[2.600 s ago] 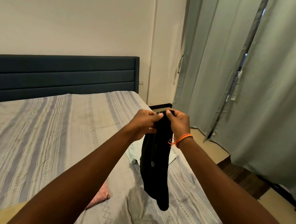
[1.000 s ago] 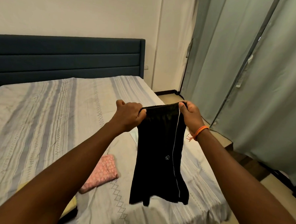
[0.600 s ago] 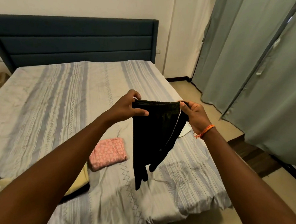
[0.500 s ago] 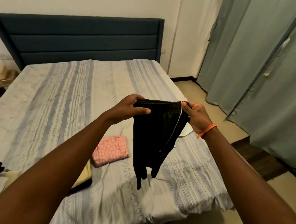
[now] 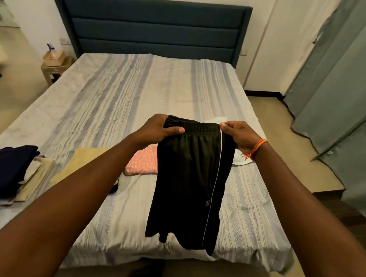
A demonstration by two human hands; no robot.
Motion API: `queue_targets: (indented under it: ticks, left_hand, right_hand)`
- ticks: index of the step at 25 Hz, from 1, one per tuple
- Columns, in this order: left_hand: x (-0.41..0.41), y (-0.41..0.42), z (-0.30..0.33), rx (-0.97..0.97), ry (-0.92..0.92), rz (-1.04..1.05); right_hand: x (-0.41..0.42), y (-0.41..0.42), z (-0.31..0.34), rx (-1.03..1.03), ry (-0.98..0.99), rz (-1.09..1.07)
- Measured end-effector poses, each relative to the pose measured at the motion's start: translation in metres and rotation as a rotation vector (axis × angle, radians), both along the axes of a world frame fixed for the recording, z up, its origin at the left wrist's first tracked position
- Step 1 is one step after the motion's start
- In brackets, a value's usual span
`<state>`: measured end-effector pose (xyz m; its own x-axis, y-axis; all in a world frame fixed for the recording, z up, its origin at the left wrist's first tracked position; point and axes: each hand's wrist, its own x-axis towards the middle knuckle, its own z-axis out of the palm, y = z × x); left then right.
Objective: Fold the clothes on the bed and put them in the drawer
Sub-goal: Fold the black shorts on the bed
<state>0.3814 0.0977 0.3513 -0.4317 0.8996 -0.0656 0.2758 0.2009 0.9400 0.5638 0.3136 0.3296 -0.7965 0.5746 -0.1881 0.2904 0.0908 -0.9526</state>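
I had my left hand (image 5: 159,129) clenched on the left end of the waistband of the black shorts (image 5: 189,181), thumb lying across the front of the elastic, and my right hand (image 5: 238,136) pinched the right end, an orange thread band (image 5: 258,147) on that wrist. The shorts hung straight down from both grips, held up over the near half of the bed (image 5: 120,105), their white side stripe running down the right edge and the hems dangling near the foot of the mattress.

From the left, a dark navy garment (image 5: 5,169) lay on a stack of pale clothes (image 5: 34,180) at the bed's left edge; a yellow piece (image 5: 83,163) lay beside it, partly hidden by my left forearm. A folded pink patterned cloth (image 5: 141,163) sat just left of the hanging shorts, below my left hand. A white garment (image 5: 239,159) showed behind the shorts under my right wrist. On the small bedside table (image 5: 54,70) a tan box (image 5: 53,57) stood; I could not tell what was in it.
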Motion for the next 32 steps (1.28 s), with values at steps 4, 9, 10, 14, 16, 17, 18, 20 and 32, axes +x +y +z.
queue_targets:
  ticks: [4, 9, 10, 14, 16, 17, 18, 20, 32]
  left_hand:
    - [-0.046, 0.037, -0.054, -0.145, -0.058, -0.05]
    - [-0.134, 0.122, -0.168, -0.355, 0.176, -0.007]
    - [-0.152, 0.14, -0.198, -0.398, 0.23, 0.008]
    - [-0.203, 0.19, -0.303, -0.465, 0.356, 0.049]
    - [-0.209, 0.2, -0.335, -0.414, 0.382, 0.056]
    - [-0.209, 0.202, -0.348, -0.384, 0.392, 0.054]
    - [-0.204, 0.198, -0.359, -0.353, 0.406, 0.051]
    - [-0.184, 0.175, -0.375, -0.318, 0.461, 0.024]
    - [-0.05, 0.039, -0.433, -0.822, 0.892, -0.596]
  right_hand:
    - [-0.045, 0.04, -0.047, 0.091, -0.161, 0.03]
    - [-0.135, 0.099, -0.145, 0.309, -0.406, 0.021]
    - [-0.154, 0.112, -0.173, 0.3, -0.445, -0.003]
    - [-0.214, 0.148, -0.267, 0.042, -0.469, -0.17]
    - [-0.224, 0.155, -0.3, 0.071, -0.419, -0.2]
    - [-0.222, 0.155, -0.314, 0.09, -0.385, -0.214]
    - [-0.215, 0.152, -0.327, 0.093, -0.352, -0.221]
    - [-0.185, 0.132, -0.344, 0.084, -0.307, -0.202]
    - [-0.031, -0.027, -0.433, 0.575, -0.626, 0.549]
